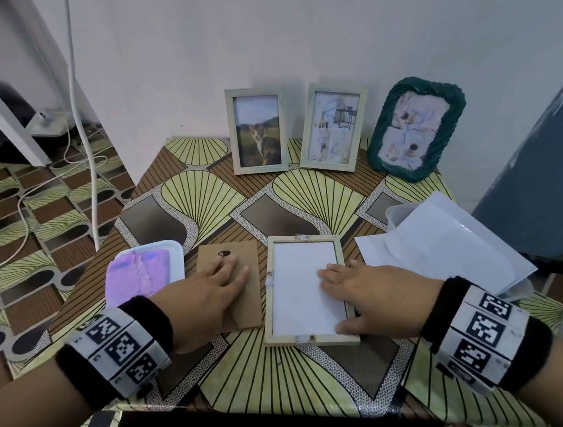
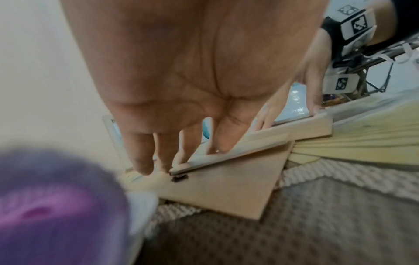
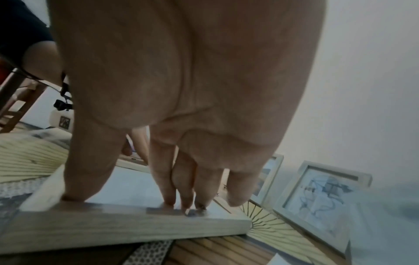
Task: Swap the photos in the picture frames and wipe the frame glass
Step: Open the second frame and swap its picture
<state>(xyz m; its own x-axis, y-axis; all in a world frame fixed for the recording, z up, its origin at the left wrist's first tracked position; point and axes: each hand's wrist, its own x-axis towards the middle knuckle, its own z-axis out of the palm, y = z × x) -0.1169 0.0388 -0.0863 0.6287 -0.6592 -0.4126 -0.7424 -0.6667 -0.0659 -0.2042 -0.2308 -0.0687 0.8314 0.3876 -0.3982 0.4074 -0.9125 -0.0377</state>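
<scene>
Head view, frame: the open wooden frame [image 1: 306,288] lies face down at lower centre on the patterned bench [image 1: 289,381], white sheet showing.
Head view, right grip: right hand [image 1: 360,295] flat on that sheet, fingers straight, together.
Head view, left grip: left hand [image 1: 208,291] flat on the cardboard backing [image 1: 244,306], left of the frame, fingers straight.
Left wrist view: fingertips [image 2: 142,161] touch the backing's hinged stand, mid-picture.
Right wrist view: thumb and fingertips [image 3: 170,197] press the frame's near rail, lower centre.

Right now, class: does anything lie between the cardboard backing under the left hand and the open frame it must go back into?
Nothing visible lies between them: the cardboard backing sits right beside the open frame. But the right hand rests inside the frame's opening.
</scene>
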